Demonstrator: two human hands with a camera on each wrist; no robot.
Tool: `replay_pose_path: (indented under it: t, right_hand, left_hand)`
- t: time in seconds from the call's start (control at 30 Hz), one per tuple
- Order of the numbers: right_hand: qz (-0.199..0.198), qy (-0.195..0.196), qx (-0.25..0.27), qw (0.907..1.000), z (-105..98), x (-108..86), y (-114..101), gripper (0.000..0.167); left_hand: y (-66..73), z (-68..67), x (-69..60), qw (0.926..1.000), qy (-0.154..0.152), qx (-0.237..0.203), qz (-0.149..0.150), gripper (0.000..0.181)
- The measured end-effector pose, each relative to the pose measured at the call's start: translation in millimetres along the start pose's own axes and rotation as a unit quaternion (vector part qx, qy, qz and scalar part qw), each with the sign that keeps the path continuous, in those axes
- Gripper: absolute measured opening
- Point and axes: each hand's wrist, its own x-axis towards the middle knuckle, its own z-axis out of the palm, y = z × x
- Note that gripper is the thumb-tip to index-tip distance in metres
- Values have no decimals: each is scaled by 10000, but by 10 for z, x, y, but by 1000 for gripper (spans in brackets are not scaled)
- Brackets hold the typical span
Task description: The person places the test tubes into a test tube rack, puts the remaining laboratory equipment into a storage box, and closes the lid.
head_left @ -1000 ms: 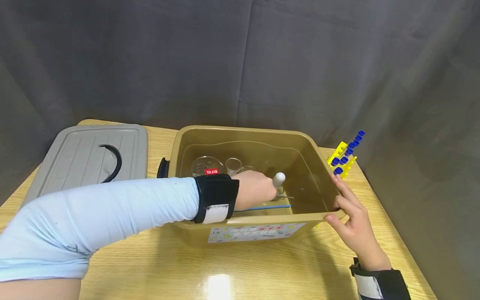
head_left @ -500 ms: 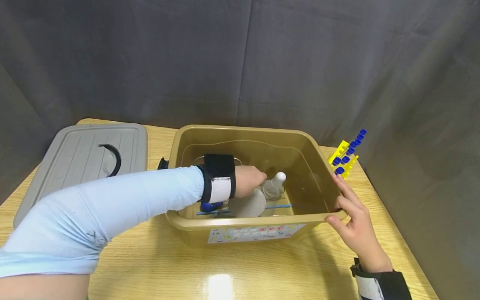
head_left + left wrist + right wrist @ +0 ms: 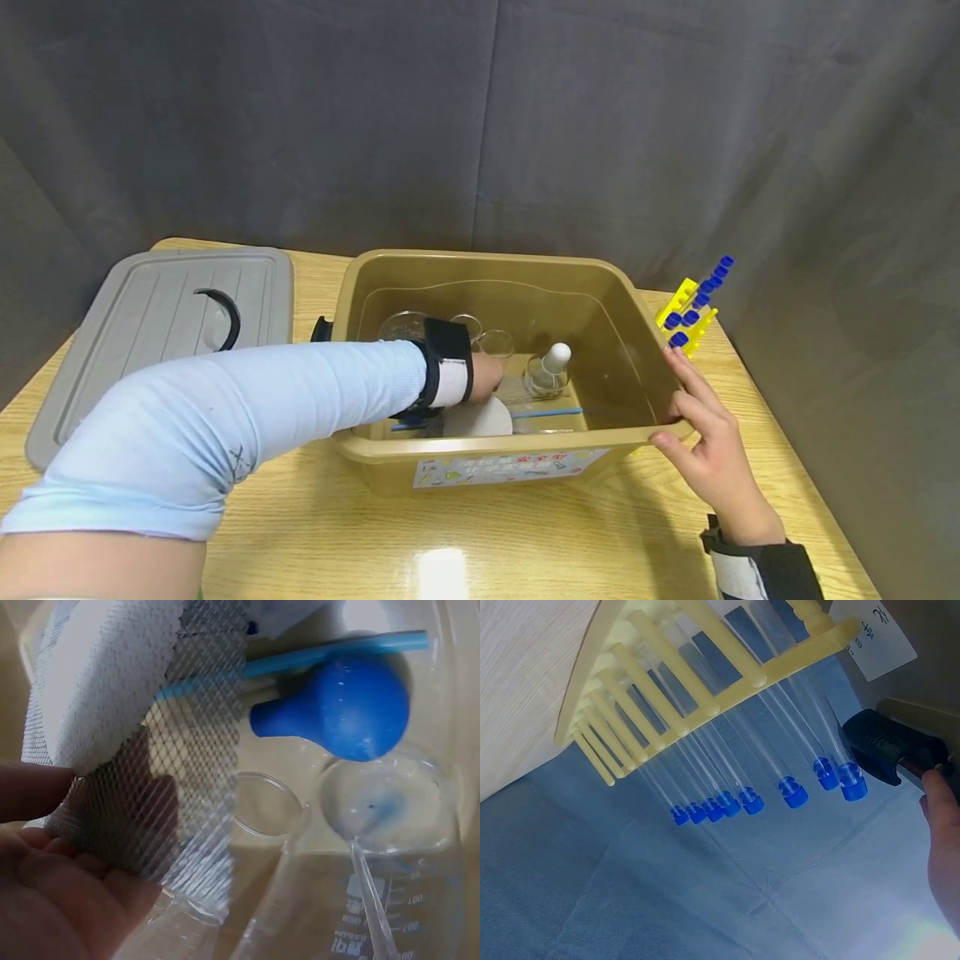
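Note:
Inside the brown bin, my left hand pinches a wire gauze with a white round centre, thumb on one side and fingers on the other. The gauze is tilted, and its white disc shows below the hand in the head view. Near it lie a blue rubber bulb, a blue stick and a glass beaker. A bottle with a white rubber top stands to the right. My right hand grips the bin's near right corner, thumb in front.
A yellow rack of blue-capped test tubes stands just right of the bin. A grey lid with a black handle lies to the left on the wooden table. A dark curtain hangs behind.
My left hand has shifted left inside the bin, and the wire gauze has come into view with it. The bottle and blue stick are less covered now. My right hand stays put.

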Motion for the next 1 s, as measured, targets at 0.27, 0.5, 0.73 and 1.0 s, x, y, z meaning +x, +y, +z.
replay_pose_path:
  t: [0.27,0.5,0.73,1.0]
  right_hand:
    - [64,21,17,10000,16,-17,-23,48]
    - [-75,77,-12,9999,26,-14,-36,48]
    - [-129,75,143,9998,45,12,-44,48]
    - [-45,12,282,9996,101,54,-43,45]
  left_hand:
    - [549,-1178,-1046,9982,-468,-63,-358,23]
    - [842,-1566,-1330,9909,-573,1133,-451,19]
    - [364,-232,-373,9798,323,1889,-575,27]
    - [145,21,-332,9787,203,2039,120,13]
